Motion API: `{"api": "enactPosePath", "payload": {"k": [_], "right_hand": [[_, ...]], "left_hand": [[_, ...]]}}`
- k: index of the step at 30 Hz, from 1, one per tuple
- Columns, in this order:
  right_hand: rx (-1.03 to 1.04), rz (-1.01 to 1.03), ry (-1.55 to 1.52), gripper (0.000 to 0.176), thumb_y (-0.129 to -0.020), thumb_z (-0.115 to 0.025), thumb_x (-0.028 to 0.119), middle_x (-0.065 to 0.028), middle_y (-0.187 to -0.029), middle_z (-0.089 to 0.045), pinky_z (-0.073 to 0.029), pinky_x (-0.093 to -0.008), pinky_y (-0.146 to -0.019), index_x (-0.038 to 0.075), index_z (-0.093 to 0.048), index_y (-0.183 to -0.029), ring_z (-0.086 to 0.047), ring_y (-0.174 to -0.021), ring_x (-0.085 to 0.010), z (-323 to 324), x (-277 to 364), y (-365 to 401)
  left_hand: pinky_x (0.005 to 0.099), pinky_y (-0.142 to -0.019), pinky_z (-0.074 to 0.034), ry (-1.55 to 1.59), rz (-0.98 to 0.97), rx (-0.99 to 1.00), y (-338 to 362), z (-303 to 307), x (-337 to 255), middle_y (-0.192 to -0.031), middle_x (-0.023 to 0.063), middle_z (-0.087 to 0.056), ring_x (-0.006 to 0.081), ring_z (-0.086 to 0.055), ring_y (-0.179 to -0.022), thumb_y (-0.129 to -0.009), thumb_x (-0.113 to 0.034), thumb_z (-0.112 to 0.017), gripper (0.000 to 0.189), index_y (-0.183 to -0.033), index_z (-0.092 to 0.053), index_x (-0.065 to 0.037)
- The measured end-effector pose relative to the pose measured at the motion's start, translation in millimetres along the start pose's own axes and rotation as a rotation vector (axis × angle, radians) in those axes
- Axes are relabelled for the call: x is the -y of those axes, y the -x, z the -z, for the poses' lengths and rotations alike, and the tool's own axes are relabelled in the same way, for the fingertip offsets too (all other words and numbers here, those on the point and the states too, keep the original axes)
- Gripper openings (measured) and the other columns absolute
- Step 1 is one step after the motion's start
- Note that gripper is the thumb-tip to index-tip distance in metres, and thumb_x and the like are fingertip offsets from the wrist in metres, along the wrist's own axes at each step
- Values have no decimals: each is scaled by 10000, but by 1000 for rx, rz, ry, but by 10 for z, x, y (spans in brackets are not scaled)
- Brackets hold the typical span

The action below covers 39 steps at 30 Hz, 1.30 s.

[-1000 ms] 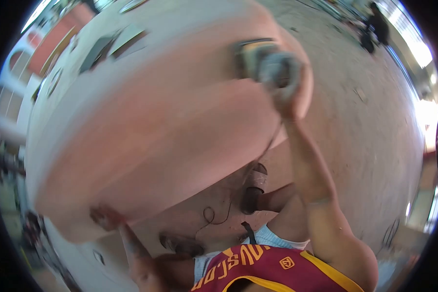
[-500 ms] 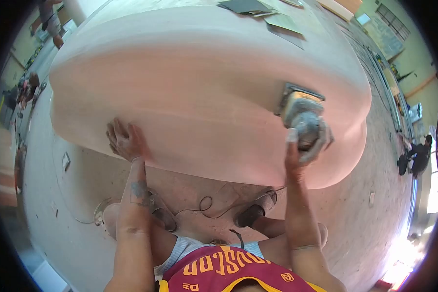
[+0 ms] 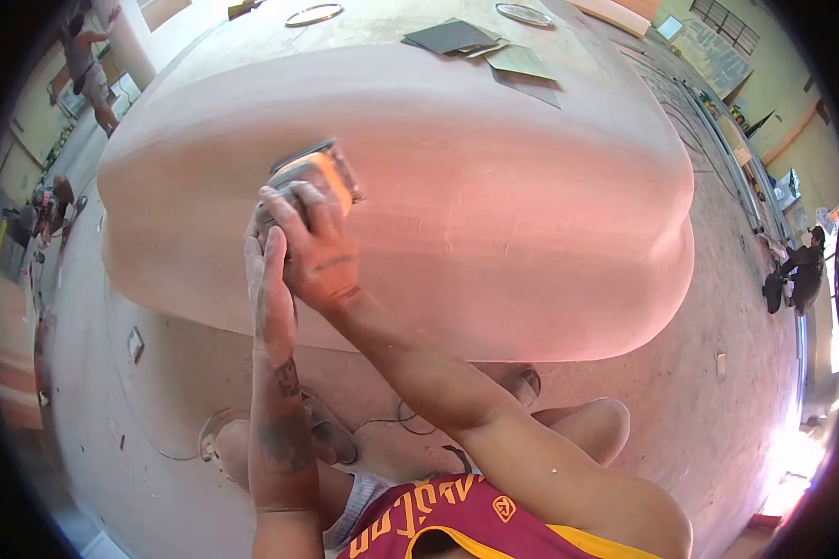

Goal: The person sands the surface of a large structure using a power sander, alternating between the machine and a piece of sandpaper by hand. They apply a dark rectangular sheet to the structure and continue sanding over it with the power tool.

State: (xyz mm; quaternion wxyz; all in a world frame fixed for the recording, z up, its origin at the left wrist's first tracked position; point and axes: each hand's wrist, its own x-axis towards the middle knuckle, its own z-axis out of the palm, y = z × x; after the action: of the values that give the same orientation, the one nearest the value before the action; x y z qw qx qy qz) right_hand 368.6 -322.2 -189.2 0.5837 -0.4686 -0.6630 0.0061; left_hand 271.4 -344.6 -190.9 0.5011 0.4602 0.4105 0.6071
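Note:
A dust-covered electric sander (image 3: 300, 171) with a yellow band and a flat square pad is against the curved, pinkish side of a large smooth moulded body (image 3: 457, 252), left of its middle. My right hand (image 3: 324, 265) is closed over the sander, its fingers wrapped across the top. Close below and to the left, my left hand (image 3: 269, 293) is dusty and held around the sander's rear end, against my right hand. Part of its fingers and the sander's rear are hidden.
Sheets of sandpaper (image 3: 452, 39) and two metal rings (image 3: 525, 15) (image 3: 314, 15) lie on top of the body. A cord (image 3: 391, 422) runs along the floor by my feet. Other people are at the left (image 3: 89, 70) and right (image 3: 802, 270).
The sander has moved left across the surface in my right hand. My left hand has left the surface, where it lay flat, and joined the right at the sander.

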Motion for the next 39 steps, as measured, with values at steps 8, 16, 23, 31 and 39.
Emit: {"api": "enactPosePath", "payload": {"k": [8, 16, 23, 31, 39], "right_hand": [[312, 114, -234, 761, -903, -695, 144, -172, -1410, -479, -531, -500, -1022, 142, -379, -1596, -485, -1282, -456, 111, -23, -174], [641, 287, 6, 862, -843, -725, 178, -121, -1652, -330, -377, -499, -1222, 172, -363, -1626, -342, -1503, -374, 1458, -869, -715], [220, 76, 756, 728, -948, -725, 489, -203, -1544, -470, -355, -491, -1183, 95, -505, -1519, -460, -1414, -378, 3274, -2267, -1461], [269, -151, 1051, 667, -1021, -500, 623, -165, -1546, -526, -262, -505, -1245, 167, -566, -1503, -448, -1461, -329, 3283, -2574, -1277], [203, -14, 1095, 536, -1056, -536, 463, -157, -1514, -553, -335, -491, -1191, 133, -589, -1474, -509, -1394, -363, 3492, -2733, -1193]], "left_hand": [[372, -1142, -431, -44, -46, -106, -257, 32, -177, -1471, 114, -521, 219, -512, -1368, -1132, -491, -422, 601, -1535, -411, -45], [393, -918, -529, -413, -408, -670, -451, -490, -4, -1177, 142, -643, 251, -639, -1088, -947, -467, -759, 540, -1202, -609, -15], [512, -830, -545, -836, -676, -325, -158, -1396, -164, -1102, 165, -630, 377, -632, -1033, -795, -410, -826, 523, -1149, -632, -78], [502, -864, -562, -921, -733, 53, 48, -1953, -362, -1144, 131, -630, 385, -616, -1085, -736, -308, -858, 610, -1266, -604, -145], [501, -849, -545, -1000, -790, -193, -646, -193, -408, -1095, 155, -643, 395, -636, -1025, -789, -357, -823, 534, -1214, -611, -113]]}}
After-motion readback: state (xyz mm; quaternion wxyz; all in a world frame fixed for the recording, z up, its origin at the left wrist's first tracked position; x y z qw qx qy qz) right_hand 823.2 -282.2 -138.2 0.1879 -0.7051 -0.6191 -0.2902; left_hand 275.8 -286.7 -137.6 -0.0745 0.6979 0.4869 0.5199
